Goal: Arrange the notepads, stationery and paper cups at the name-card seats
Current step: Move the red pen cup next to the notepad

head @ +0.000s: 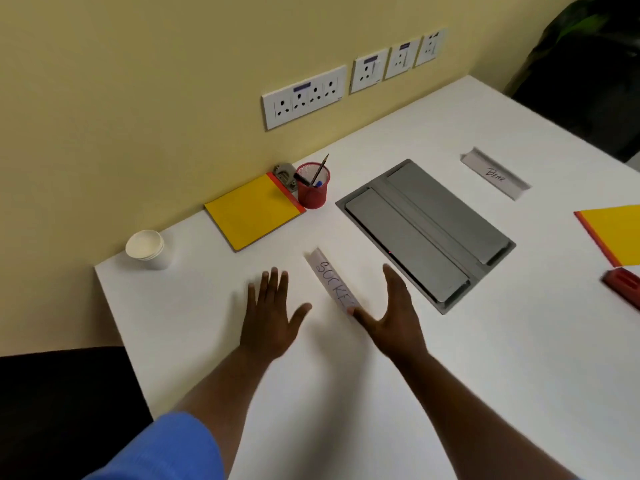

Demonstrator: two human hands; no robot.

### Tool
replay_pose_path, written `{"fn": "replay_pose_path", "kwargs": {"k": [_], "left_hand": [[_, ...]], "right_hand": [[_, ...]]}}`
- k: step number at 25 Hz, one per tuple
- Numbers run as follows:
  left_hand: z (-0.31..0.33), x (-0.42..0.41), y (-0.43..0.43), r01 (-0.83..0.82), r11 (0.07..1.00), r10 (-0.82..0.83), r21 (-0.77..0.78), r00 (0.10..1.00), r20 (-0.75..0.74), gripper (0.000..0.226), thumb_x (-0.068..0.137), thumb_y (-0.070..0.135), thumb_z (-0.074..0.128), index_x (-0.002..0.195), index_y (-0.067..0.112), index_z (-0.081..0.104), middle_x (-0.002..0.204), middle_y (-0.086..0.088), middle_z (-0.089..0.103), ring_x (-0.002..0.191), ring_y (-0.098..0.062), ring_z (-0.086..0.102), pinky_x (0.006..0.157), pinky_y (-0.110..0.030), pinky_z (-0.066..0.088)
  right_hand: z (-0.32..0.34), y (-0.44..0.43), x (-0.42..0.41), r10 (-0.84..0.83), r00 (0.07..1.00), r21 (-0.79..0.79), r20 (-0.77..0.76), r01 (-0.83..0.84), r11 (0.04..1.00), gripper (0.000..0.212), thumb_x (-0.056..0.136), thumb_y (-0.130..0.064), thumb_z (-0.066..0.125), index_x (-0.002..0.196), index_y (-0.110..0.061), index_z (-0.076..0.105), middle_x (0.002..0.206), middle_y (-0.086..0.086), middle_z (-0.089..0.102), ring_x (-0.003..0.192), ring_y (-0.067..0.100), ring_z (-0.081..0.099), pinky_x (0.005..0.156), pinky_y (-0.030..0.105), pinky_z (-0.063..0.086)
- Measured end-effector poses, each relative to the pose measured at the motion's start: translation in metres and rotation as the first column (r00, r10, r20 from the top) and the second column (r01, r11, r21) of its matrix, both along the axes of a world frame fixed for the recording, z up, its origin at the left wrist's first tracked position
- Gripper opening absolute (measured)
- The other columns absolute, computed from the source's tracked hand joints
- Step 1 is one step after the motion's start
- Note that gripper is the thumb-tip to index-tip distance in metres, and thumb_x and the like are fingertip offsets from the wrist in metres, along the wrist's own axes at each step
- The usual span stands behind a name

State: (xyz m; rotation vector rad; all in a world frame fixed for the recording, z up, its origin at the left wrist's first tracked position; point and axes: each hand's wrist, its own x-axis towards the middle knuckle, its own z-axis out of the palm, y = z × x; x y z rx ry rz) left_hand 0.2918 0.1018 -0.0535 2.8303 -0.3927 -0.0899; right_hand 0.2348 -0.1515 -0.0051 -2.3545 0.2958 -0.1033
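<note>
Surface (433, 358): white, filling the centre and lower right of the frame; its left edge is running from beside the cup stack down to the lower centre, with a dark drop beyond it. The widest bare stretch is lying in the lower centre and lower right.
Cable hatch (425, 233): grey, sunk into the surface right of centre, lids shut; it is bounding the seat on its right.
Notepad (252, 212): yellow with a red spine, lying flat against the wall, above centre-left. A second yellow pad (613, 233) is showing at the right edge of the frame.
Left hand (272, 313): hovering palm-down left of the name card, fingers spread wide, holding nothing.
Right hand (394, 313): open, fingers extended, empty; the thumb tip is meeting the card's near end.
Name card (333, 284): white folded tent, lettered, standing between the two hands. A second card (496, 174) is sitting in the upper right.
Paper cups (147, 249): nested stack, close to the surface's left edge.
Pen pot (312, 190): red mesh, holding pens, touching the notepad's red spine.
Step in hand, as judged: squaring the card at this seat. Nudging it lightly at its base is advisable, since a folded card is likely tipping easily.
Caution: the cup stack is sitting near the edge; drawing it inward is safer than sweeping sideways.
</note>
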Motion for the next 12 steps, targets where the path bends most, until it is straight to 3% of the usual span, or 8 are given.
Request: {"fn": "replay_pose_path", "kwargs": {"k": [3, 7, 12], "left_hand": [[0.018, -0.06, -0.014, 0.073, 0.997, -0.073, -0.02, 0.997, -0.004, 0.093, 0.098, 0.077, 0.012, 0.163, 0.01, 0.017, 0.17, -0.012, 0.012, 0.159, -0.03, 0.009, 0.127, -0.055, 0.011], [0.054, -0.136, -0.036, 0.161, 0.986, -0.159, 0.036, 0.986, -0.042, 0.093, 0.095, 0.08, 0.003, 0.164, 0.018, -0.003, 0.171, -0.005, -0.009, 0.159, -0.022, -0.01, 0.128, -0.051, 0.0], [0.096, -0.225, -0.062, 0.262, 0.965, -0.262, 0.002, 0.965, 0.006, 0.091, 0.097, 0.08, 0.008, 0.164, 0.021, -0.006, 0.172, -0.003, -0.012, 0.158, -0.019, -0.014, 0.128, -0.051, 0.0]], "right_hand": [[0.009, -0.003, -0.057, -0.039, 0.999, 0.003, 0.011, 0.039, 0.999, 0.109, 0.077, -0.082, 0.061, 0.16, -0.037, 0.006, 0.167, -0.015, 0.015, 0.152, 0.004, 0.015, 0.117, 0.031, 0.027], [0.037, -0.016, -0.142, -0.071, 0.997, -0.048, 0.023, 0.072, 0.996, 0.109, 0.078, -0.085, 0.057, 0.16, -0.037, 0.003, 0.168, -0.015, 0.012, 0.152, 0.0, 0.01, 0.119, 0.03, 0.023], [0.068, -0.029, -0.256, -0.123, 0.992, -0.054, 0.036, 0.125, 0.991, 0.11, 0.078, -0.085, 0.056, 0.161, -0.034, 0.005, 0.168, -0.014, 0.011, 0.15, -0.001, 0.009, 0.121, 0.03, 0.02]]}}
